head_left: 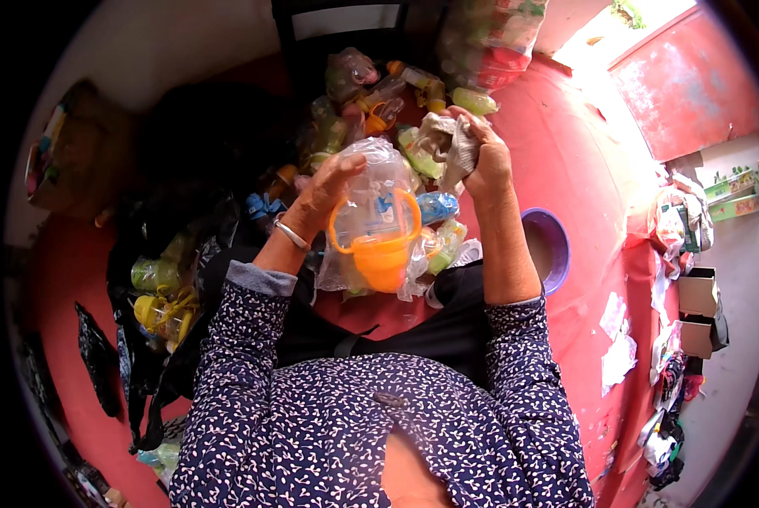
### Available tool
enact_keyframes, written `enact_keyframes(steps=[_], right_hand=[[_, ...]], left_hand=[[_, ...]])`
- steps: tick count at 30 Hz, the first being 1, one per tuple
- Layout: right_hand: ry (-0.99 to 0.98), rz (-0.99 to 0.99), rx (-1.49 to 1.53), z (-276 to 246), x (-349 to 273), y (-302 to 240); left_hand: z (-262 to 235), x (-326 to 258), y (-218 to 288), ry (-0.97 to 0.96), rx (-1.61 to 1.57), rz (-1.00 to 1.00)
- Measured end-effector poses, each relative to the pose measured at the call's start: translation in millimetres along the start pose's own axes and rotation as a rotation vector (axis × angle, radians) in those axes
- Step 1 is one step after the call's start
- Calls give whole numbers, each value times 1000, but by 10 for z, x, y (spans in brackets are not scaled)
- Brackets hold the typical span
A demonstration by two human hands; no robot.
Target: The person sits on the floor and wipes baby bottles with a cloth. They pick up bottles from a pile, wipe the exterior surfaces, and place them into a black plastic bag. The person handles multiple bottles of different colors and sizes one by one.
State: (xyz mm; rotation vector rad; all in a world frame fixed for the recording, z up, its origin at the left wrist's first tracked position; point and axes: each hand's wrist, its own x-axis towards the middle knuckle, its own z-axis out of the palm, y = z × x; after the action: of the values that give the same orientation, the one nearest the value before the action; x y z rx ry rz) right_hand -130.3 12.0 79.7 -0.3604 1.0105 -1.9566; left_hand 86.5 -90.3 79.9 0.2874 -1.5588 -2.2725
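Note:
A clear baby bottle (378,203) with two orange handles and an orange cap is in front of me, cap end toward my body. At its left side my left hand (330,188) is closed on it, thumb along the clear body. My right hand (488,161), raised to the right of the bottle, grips a crumpled greyish-white cloth (457,146). Clear plastic wrap (333,269) lies around the bottle's lower end. Just beyond my hands sits a pile of bagged bottles, among them an orange-handled one (379,117) and a green one (474,102).
A purple basin (557,245) with liquid stands on the red floor covering (578,178), right of my right forearm. At left, a black plastic bag (147,339) holds yellow and green bottles (166,311). Clutter and boxes (698,292) line the right wall.

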Motion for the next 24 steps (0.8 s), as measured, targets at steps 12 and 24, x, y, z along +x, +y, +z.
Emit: enact_keyframes(steps=[12, 24], right_hand=[[-538, -271, -266, 736, -548, -2], [-235, -112, -762, 289, -105, 359]], left_hand=[[-191, 33, -329, 98, -258, 66], [-68, -48, -147, 12, -165, -48]])
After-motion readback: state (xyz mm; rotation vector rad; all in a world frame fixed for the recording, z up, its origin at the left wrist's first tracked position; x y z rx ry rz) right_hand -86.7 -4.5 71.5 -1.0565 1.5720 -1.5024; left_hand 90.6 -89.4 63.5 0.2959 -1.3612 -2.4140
